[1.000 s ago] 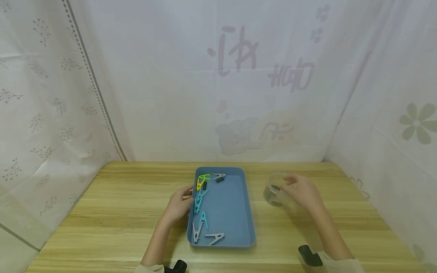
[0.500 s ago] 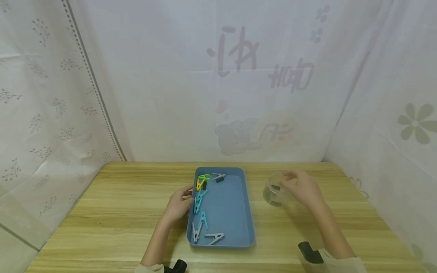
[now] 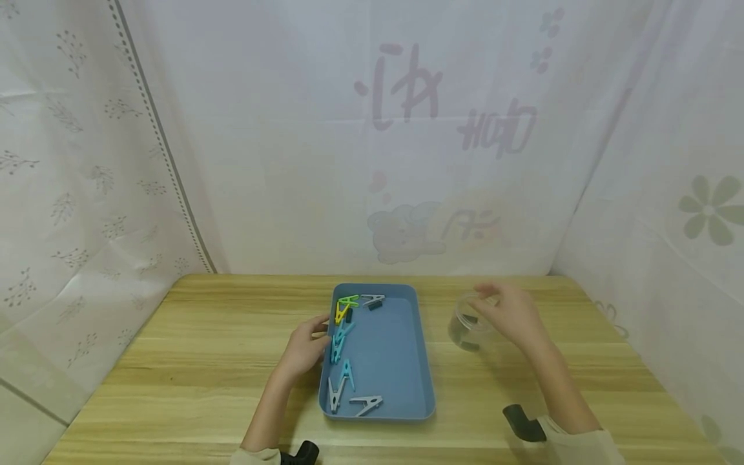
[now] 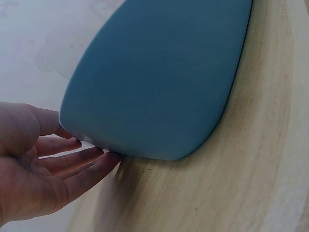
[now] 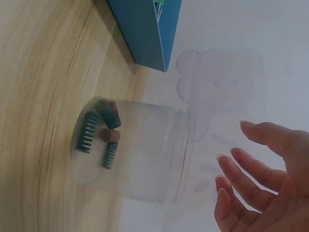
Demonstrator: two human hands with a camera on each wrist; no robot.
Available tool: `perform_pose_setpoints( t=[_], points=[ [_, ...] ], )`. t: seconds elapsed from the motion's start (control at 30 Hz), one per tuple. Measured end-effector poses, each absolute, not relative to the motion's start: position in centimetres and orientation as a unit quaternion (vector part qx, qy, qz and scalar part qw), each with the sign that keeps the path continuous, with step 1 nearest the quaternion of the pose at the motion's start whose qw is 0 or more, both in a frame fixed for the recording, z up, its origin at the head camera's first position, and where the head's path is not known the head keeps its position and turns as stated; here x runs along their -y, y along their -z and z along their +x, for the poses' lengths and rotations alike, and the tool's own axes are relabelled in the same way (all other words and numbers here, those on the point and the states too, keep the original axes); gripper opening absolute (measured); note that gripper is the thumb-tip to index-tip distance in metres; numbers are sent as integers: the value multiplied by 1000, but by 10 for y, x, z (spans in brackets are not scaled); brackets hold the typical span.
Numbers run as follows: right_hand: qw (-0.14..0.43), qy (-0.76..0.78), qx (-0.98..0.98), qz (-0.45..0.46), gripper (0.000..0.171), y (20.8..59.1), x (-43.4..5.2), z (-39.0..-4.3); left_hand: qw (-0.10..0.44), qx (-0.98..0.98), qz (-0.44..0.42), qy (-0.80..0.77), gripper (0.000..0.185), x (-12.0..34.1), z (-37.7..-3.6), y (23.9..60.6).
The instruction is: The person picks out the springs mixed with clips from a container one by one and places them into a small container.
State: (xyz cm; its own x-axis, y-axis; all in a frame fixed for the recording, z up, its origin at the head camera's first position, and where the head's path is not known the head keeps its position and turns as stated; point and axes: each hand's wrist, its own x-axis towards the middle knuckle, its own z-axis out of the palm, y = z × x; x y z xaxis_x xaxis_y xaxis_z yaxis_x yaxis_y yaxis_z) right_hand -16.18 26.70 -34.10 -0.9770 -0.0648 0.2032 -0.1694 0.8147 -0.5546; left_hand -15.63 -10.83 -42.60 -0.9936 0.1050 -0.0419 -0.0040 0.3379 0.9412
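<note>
Wooden tabletop (image 3: 221, 361), clear plastic jar (image 5: 135, 154) right of the blue tray (image 3: 401, 361), springs inside. Right hand (image 3: 511, 313) hovers over its rim, fingers spread, gripping nothing; left hand (image 3: 302, 349) rests flat-fingered against the tray. Jar looks light, slick, a bit flexible, so I'd wrap the sidewall below the rim.

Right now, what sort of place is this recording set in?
Probably a makeshift tabletop recording booth, not a lived-in room. Printed white sheets hang on three sides of a wooden table, which bears only a blue tray of clothes pegs and a clear jar.
</note>
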Motion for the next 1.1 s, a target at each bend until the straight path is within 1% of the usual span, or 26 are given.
perform_pose_setpoints(
  t=[0.13, 0.4, 0.87, 1.1],
  points=[
    [89, -303, 947, 63, 43, 339, -262, -164, 48, -815, 29, -577, 53, 107, -156, 427],
    [78, -328, 939, 71, 45, 336, -252, -166, 47, -816, 28, -576, 54, 107, -157, 428],
    [86, -341, 932, 89, 36, 334, -231, -174, 49, -816, 27, -575, 53, 107, -157, 428],
    [78, -351, 928, 93, 36, 331, -219, -180, 47, -818, 24, -573, 53, 107, -157, 429]
  ],
)
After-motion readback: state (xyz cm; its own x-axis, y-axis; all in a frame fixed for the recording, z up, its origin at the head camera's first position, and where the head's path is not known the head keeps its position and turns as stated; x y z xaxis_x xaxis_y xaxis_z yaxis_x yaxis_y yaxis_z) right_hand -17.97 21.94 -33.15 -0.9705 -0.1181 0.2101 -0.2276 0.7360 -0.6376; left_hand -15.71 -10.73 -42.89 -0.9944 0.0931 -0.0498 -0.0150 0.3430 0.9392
